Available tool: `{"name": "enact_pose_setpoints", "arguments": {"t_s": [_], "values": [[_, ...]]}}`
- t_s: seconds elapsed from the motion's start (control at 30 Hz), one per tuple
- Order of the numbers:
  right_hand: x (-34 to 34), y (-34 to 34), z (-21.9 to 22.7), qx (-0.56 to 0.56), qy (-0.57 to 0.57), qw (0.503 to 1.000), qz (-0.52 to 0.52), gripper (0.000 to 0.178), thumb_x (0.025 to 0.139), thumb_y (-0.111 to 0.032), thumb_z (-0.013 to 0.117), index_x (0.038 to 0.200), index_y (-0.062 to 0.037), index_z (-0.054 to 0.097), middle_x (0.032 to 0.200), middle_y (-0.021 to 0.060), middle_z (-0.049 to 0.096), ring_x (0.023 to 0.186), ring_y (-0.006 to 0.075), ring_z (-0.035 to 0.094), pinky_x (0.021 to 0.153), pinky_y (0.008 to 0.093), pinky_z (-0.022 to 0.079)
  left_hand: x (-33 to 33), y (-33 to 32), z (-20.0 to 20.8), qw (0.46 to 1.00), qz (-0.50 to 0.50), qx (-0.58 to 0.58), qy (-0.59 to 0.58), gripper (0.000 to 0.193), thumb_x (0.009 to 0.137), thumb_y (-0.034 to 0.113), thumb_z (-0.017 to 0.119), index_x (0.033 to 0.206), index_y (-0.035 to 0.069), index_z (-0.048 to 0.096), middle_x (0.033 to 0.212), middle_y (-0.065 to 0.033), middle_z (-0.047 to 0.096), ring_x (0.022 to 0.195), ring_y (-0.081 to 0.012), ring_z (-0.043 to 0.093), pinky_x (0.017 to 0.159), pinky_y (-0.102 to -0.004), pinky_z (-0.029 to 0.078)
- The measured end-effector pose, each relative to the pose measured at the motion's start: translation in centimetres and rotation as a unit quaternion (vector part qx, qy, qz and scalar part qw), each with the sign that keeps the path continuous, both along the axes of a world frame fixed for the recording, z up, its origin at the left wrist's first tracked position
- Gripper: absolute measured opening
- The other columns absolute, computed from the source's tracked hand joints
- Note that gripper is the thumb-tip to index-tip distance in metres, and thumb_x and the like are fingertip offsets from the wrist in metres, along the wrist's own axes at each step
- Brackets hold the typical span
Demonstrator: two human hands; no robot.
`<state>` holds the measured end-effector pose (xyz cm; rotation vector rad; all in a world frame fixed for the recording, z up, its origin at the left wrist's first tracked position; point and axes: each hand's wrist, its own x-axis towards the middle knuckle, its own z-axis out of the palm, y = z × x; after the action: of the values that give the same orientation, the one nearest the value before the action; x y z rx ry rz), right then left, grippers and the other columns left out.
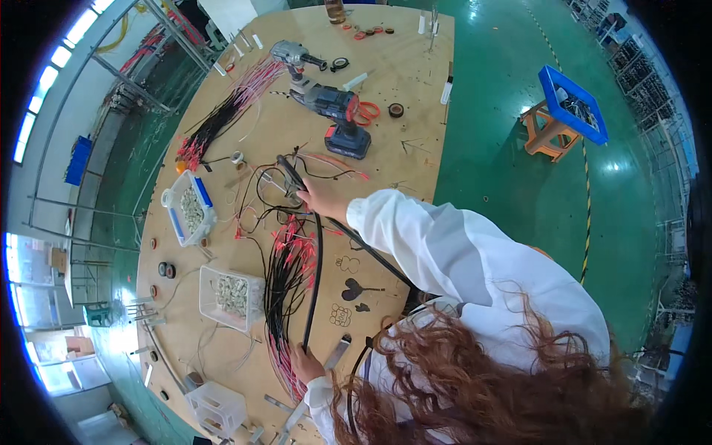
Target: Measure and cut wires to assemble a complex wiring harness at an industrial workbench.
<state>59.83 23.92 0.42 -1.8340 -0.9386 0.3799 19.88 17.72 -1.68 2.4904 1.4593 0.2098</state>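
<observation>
A thick black cable (318, 274) stretches between my two hands over the wooden table. My right hand (320, 199), at the end of a white sleeve, is closed around it, and a short cable end sticks out past the fingers. Lower down, my left hand (305, 365) grips the same cable at the table's near side. Another black length (378, 256) runs from beneath my right hand toward my body. Beside the cable lies a bundle of thin black wires (282, 297) with red ends. Thin loose black wires curl beyond my right hand.
A white tub (231, 297) and a blue-handled basket (189, 208) hold small pale pieces. Cordless drill (337, 115), heat gun (293, 58), red scissors (366, 113) and another wire bundle (230, 111) lie farther up. An empty clear container (216, 409) stands below. A blue tray (572, 104) rests on a stool.
</observation>
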Motion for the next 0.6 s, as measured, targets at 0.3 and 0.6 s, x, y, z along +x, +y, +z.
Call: {"name": "enact_pose_setpoints", "arguments": {"t_s": [0.3,0.6], "values": [[13.5,-10.5,0.2,-0.371,-0.01,0.869,0.326,0.031,0.082,-0.031,0.045,0.082,-0.0033,0.057,0.068,0.0149,0.059,0.069,0.0312,0.057,0.062,0.0423,0.043,0.0,-1.2,-2.0,0.997,0.0,-0.039,0.074,0.015,0.078,0.017,0.056,0.091,0.008,0.054,0.081,-0.0141,0.053,0.074,-0.0327,0.053,0.062,-0.0408,0.042],[31.6,-4.8,-11.9,-0.172,-0.423,0.89,-0.01,0.023,0.082,-0.019,0.042,0.088,-0.0015,0.055,0.093,0.0182,0.057,0.087,0.0347,0.053,0.074,0.0434,0.041,-1.4,0.8,-2.0,0.985,0.012,-0.085,0.153,0.029,0.07,0.018,0.062,0.097,0.01,0.053,0.096,-0.0122,0.05,0.094,-0.0294,0.049,0.079,-0.0396,0.04]]}}
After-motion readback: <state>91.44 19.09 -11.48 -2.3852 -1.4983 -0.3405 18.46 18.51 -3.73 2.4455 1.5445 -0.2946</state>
